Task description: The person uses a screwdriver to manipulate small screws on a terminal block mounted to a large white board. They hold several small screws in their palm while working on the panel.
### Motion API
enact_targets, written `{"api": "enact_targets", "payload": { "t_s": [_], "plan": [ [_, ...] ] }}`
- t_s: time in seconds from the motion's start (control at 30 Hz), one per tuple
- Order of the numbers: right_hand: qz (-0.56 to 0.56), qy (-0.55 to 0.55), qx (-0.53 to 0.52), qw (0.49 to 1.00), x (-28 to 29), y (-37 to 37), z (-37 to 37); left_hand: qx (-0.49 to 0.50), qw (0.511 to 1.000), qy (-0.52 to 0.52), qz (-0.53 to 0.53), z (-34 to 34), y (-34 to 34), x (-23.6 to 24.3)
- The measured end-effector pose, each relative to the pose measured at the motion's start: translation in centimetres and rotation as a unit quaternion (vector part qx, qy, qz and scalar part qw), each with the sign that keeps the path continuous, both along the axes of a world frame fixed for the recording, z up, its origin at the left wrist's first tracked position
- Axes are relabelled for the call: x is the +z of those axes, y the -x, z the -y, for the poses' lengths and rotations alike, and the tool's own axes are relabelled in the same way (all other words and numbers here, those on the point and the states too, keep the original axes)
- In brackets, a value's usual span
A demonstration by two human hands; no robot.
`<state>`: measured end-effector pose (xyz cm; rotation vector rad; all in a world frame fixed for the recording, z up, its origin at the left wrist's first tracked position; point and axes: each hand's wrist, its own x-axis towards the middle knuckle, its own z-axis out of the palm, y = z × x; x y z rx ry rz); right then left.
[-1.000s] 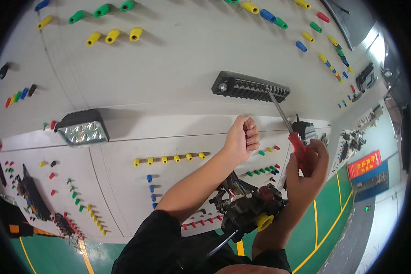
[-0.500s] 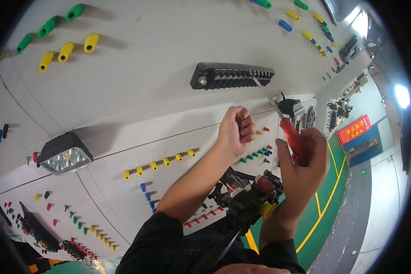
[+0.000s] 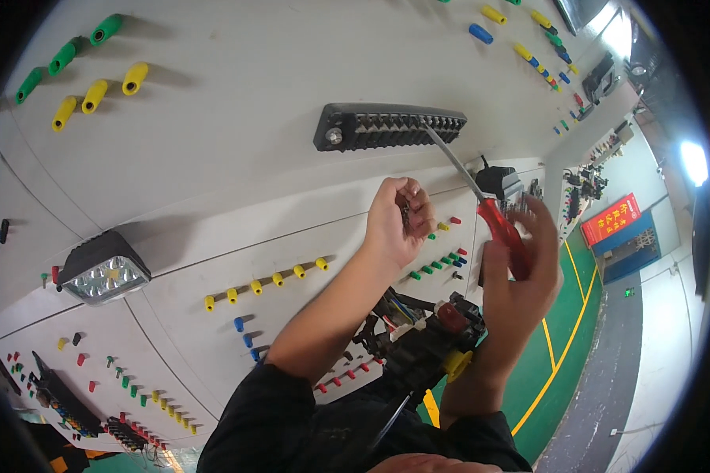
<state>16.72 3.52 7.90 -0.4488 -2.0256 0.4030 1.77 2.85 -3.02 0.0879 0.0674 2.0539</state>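
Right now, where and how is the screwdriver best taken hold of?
Probably by its thick red handle, from the lower right, where the right hand is, thumb and fingers on opposite sides. The handle looks wider than the thin metal shaft, and the tool slants down and rightward from the black strip at its tip.

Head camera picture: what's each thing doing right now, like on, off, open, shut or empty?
Left hand: fingers curled in, contents unclear.
Right hand: loosely around the screwdriver.
Screwdriver: slanted, tip at the terminal strip.
Terminal strip: fixed to the panel, slots exposed.
Boxy lamp at left: seems unlit.
Bright light at right: lit.
Three upper-left yellow sockets: nothing plugged in.
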Motion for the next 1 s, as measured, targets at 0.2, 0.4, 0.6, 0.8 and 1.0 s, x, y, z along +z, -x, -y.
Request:
{"api": "enact_targets", "payload": {
  "t_s": [0.2, 0.4, 0.6, 0.8, 1.0],
  "plan": [
    [0.034, -0.008, -0.055, 0.998, -0.5, 0.1, 0.3, 0.0, 1.0, 0.006, -0.001, 0.1, 0.2, -0.7],
    [-0.045, -0.075, 0.06, 0.994, -0.9, -0.2, -0.4, 0.007, 1.0, -0.021, -0.02, -0.8, 0.0, -1.2],
    [0.044, 0.008, 0.023, 0.999, -0.9, -0.9, 0.1, 0.028, 0.999, -0.027, -0.037, -0.4, 0.2, -1.2],
    [-0.082, 0.011, 0.046, 0.995, -1.3, -0.3, -0.9, 0.015, 0.999, -0.02, -0.042, -1.1, -0.3, -0.9],
    [-0.054, 0.037, 0.006, 0.998, -2.3, -0.5, -1.1, 0.021, 0.998, -0.029, -0.047, -0.9, -0.2, -0.9]
  ]
}}
